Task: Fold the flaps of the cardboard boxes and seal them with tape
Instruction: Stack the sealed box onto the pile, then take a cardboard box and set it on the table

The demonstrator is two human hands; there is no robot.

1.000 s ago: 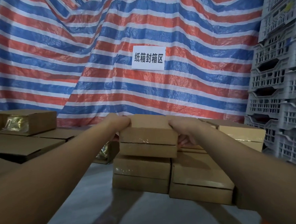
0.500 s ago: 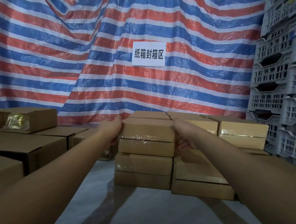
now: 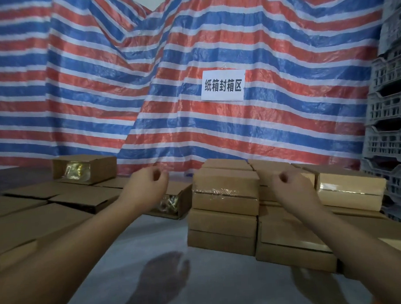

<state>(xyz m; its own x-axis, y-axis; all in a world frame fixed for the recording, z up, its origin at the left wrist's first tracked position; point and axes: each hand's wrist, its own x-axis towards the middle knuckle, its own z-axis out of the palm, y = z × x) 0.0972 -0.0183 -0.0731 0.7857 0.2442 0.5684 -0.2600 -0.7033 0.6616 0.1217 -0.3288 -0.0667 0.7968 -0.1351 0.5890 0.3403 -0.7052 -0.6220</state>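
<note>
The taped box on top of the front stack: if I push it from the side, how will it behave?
The taped box would probably slide rather than tip: it is low, wide and lies flat on the box below. Closed flaps suggest fairly stiff walls. The glossy tape may feel slippery.

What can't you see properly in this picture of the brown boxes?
- Head view: the shiny gold contents of the open brown cardboard box at the back left sit behind glare, so they cannot be told.
- The open-ended cardboard box is partly hidden by the left hand.
- The right hand covers part of the stacked taped boxes.
- The grey plastic crates are cut off by the right edge.
- No tape roll is in view.
</note>
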